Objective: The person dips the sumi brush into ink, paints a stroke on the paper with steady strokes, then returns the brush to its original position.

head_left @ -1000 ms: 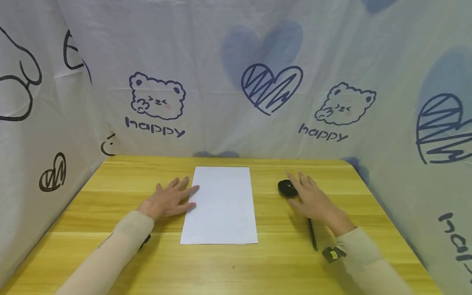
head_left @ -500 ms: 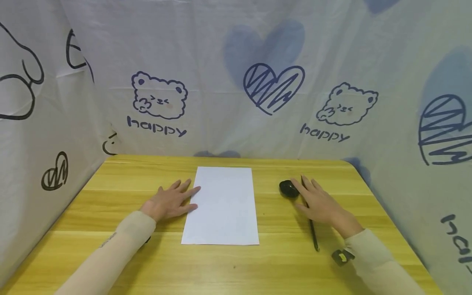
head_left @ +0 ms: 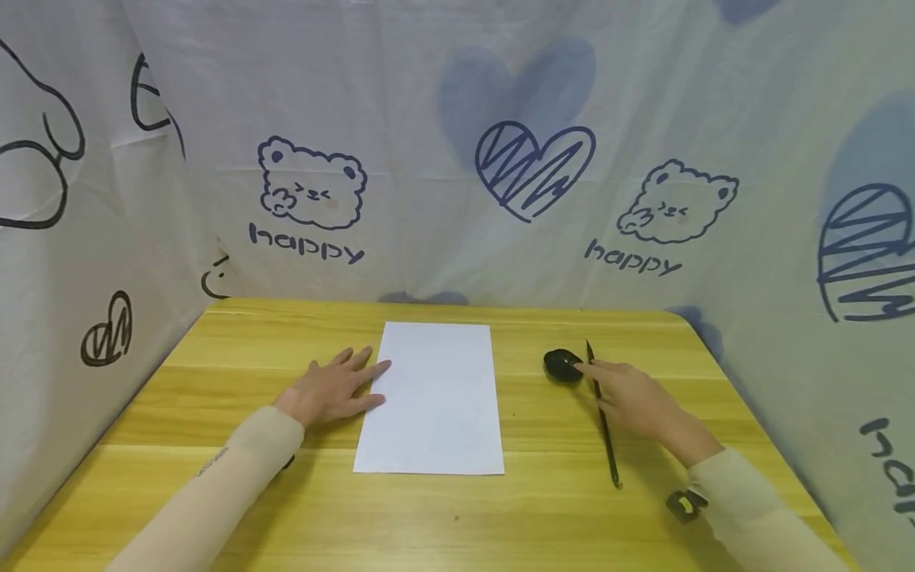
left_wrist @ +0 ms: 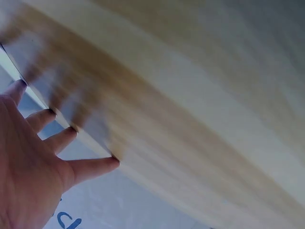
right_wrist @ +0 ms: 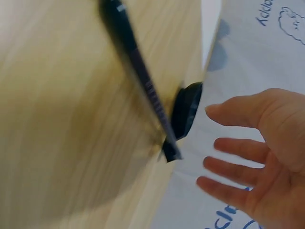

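A blank white sheet of paper (head_left: 431,405) lies upright on the wooden table. My left hand (head_left: 336,391) rests at its left edge with the fingers spread, the thumb and index finger on the paper. In the left wrist view, the left hand (left_wrist: 28,162) has straight, separated fingers. Right of the sheet lies a slim dark writing brush (head_left: 610,449), tip pointing away, next to a small black dish (head_left: 561,365). My right hand (head_left: 636,397) hovers over the brush, apart from it. The right wrist view shows the right hand (right_wrist: 267,162) with nothing between thumb and fingers.
The yellow wood-grain table (head_left: 457,524) ends at a white curtain (head_left: 415,199) printed with bears and hearts, which also hangs along both sides. A black wrist camera (head_left: 686,505) sits under the right sleeve.
My right hand has shifted a little right and toward me, its fingers drawing together over the brush and uncovering the brush tip. The left hand and the paper stay put.
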The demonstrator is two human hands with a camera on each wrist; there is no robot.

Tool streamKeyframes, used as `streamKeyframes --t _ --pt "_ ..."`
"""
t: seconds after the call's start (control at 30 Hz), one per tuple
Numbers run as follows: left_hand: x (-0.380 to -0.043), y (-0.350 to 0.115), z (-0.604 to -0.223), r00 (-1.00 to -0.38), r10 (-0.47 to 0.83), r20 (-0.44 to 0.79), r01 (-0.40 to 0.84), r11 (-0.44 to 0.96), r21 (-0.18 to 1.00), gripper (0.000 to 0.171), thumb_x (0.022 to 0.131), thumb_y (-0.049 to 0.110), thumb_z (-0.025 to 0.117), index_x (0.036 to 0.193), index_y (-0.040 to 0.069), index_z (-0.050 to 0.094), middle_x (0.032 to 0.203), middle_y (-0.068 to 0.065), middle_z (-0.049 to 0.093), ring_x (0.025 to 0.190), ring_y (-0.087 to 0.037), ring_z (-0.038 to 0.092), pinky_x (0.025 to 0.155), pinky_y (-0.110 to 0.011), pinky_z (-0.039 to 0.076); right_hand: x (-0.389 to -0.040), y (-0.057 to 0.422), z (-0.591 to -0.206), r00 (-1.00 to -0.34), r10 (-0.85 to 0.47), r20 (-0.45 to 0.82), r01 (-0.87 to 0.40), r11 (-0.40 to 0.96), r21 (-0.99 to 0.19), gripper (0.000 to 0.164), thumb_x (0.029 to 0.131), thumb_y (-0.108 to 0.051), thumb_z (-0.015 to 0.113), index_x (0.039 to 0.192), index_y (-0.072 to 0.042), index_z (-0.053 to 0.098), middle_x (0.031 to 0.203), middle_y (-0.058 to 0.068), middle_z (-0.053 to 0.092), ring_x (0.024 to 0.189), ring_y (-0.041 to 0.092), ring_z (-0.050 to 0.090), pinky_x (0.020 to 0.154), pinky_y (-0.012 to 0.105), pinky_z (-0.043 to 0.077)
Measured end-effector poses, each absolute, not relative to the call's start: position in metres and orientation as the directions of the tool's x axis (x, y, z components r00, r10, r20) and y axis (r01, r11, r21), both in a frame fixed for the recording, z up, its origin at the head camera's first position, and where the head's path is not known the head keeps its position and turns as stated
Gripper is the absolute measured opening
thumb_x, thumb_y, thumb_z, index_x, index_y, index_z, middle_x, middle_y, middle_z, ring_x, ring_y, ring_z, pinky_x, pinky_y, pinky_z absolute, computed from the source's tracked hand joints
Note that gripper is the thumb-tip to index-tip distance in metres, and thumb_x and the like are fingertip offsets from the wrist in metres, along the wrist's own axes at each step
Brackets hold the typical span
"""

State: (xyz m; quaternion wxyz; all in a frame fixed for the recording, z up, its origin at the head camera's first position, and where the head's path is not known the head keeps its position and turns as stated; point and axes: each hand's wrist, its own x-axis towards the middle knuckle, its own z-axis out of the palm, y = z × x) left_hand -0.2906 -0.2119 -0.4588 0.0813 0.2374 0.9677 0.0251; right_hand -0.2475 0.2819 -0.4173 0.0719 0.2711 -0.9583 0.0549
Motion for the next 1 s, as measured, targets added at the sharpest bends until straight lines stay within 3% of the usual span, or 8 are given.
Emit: streamKeyframes --t 0.2,0.47,0.77,1.0 --pt "-0.291 -0.214 -0.457 -0.87 0.47 -0.145 0.462 0.882 0.087 0.075 0.102 0.068 0.041 0.164 0.027 0.031 0.17 -0.018 0.026 0.153 -0.052 0.029 0.106 -0.087 0.028 -0.248 0.291 -0.421 -0.811 -0.534 0.239 -0.559 0.828 -0.046 0.046 0.082 0.005 0.081 0.126 -0.004 0.072 0.132 0.025 0.069 0.111 0.045 0.07 0.093 0.057 0.058" --pt "-0.291 -0.217 -0.458 -0.873 0.466 -0.145 0.46 0.885 0.078 0.076 0.101 0.071 0.041 0.164 0.029 0.031 0.171 -0.017 0.027 0.153 -0.051 0.03 0.105 -0.086 0.028 -0.255 0.297 -0.429 -0.747 -0.605 0.276 -0.632 0.775 -0.011 0.042 0.079 0.008 0.082 0.119 -0.003 0.076 0.129 0.019 0.072 0.108 0.04 0.072 0.091 0.053 0.059" --pt "-0.292 -0.213 -0.46 -0.869 0.471 -0.153 0.462 0.882 0.089 0.077 0.101 0.072 0.04 0.164 0.029 0.03 0.171 -0.017 0.026 0.154 -0.051 0.029 0.105 -0.087 0.028 -0.264 0.312 -0.446 -0.605 -0.735 0.305 -0.736 0.663 0.139 0.034 0.078 0.01 0.081 0.108 -0.006 0.08 0.118 0.015 0.077 0.099 0.03 0.072 0.083 0.043 0.063" --pt "-0.293 -0.212 -0.458 -0.87 0.469 -0.154 0.463 0.883 0.075 0.076 0.101 0.071 0.04 0.164 0.029 0.03 0.171 -0.017 0.027 0.153 -0.051 0.03 0.105 -0.086 0.029 -0.27 0.318 -0.453 -0.53 -0.781 0.33 -0.792 0.595 0.138 0.031 0.079 0.011 0.079 0.101 -0.01 0.081 0.111 0.012 0.078 0.099 0.029 0.072 0.084 0.043 0.062"
